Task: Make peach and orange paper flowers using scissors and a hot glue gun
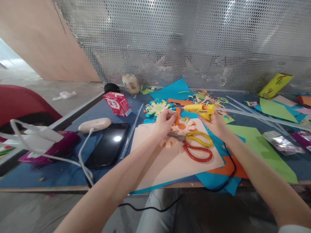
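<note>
My left hand (166, 122) pinches a narrow orange paper strip (178, 116), held upright above the paper. In my right hand (215, 124) is a yellow hot glue gun (198, 109), its nozzle pointing left at the strip's upper part; whether they touch I cannot tell. A long clear glue stick (255, 114) trails from the gun's back end to the right. Below the hands, scissors (198, 156) with one yellow and one red handle lie on pale peach paper (155, 168). A peach and orange paper flower (184, 127) lies behind them. Further back is a green, cream and blue paper flower (157, 108).
Left on the table are a black phone (109, 145), a white charging device (94, 125), a purple power strip (60, 147) with white plugs and a pink box (117, 104). Paper scraps (206, 97), green sheets (262, 149) and a yellow box (275, 85) lie right. Perforated metal (145, 42) stands behind.
</note>
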A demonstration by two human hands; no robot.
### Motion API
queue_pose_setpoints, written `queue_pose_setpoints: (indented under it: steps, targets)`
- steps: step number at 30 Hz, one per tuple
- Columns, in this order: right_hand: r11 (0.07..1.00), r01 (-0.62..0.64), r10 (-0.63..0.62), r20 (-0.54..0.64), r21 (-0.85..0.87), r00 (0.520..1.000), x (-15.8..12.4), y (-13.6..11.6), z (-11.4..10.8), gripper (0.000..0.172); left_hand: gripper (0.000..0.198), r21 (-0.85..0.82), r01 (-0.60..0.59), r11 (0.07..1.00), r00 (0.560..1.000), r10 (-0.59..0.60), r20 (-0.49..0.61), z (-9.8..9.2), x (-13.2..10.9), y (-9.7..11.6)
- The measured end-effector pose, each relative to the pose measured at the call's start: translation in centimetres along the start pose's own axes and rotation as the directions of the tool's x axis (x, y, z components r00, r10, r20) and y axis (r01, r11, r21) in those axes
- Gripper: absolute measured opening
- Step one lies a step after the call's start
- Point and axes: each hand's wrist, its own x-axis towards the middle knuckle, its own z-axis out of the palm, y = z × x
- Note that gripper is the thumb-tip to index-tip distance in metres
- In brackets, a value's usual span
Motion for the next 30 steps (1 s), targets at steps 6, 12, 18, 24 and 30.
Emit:
queue_pose_setpoints:
  steps: [6,12,18,24,30]
  targets:
    - [1.000,0.005,-0.005,-0.001,0.026,1.000,0.0,-0.1,0.0,0.034,0.013,0.009,-0.022,1.000,1.000,0.022,0.021,-0.1,0.1,-0.4]
    - [0.934,-0.158,0.127,0.116,0.321,0.985,0.7,0.3,0.2,0.035,0.019,-0.011,-0.034,0.999,0.999,0.035,0.042,-0.2,0.2,-0.6]
    - [0.687,-0.328,0.329,0.125,0.648,0.936,1.7,1.8,-0.2,0.041,0.019,-0.034,-0.032,0.999,0.999,0.033,0.039,-0.1,0.1,-0.7]
    - [0.541,-0.401,0.248,0.316,0.739,0.916,1.7,2.0,-1.3,0.048,0.014,0.086,-0.233,0.969,0.972,0.233,0.009,-0.5,0.4,-0.6]
    - [0.437,-0.494,0.002,0.548,0.752,0.836,1.1,1.1,-2.3,0.050,0.012,0.086,-0.379,0.922,0.921,0.366,0.131,-0.5,0.1,-0.2]
